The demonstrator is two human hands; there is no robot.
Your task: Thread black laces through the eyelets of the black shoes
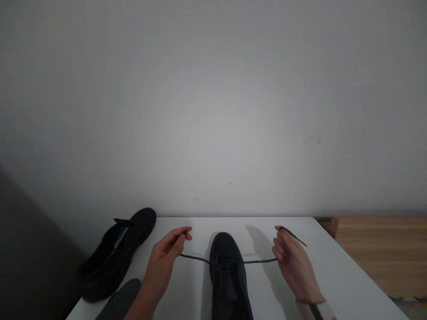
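A black lace-up shoe (230, 289) stands on the white table (187, 293) with its toe pointing away from me. Its dark shoelace (260, 262) stretches out to both sides, close to level. On the left, my left hand (170, 246) pinches one lace end between thumb and fingers. Over on the right, my right hand (290, 258) is closed round the other end, and a loose tip of lace sticks out past the fingers. Both hands are raised beside the shoe, not touching its body. The shoe's heel lies beyond the lower frame edge.
Another black shoe (111, 253) rests at the table's left edge, its tongue raised. A dark grey rounded object (123, 298) lies beside it, partly behind my left forearm. A pale wall (213, 111) rises behind the table. Wood-grain furniture (383, 253) stands to the right.
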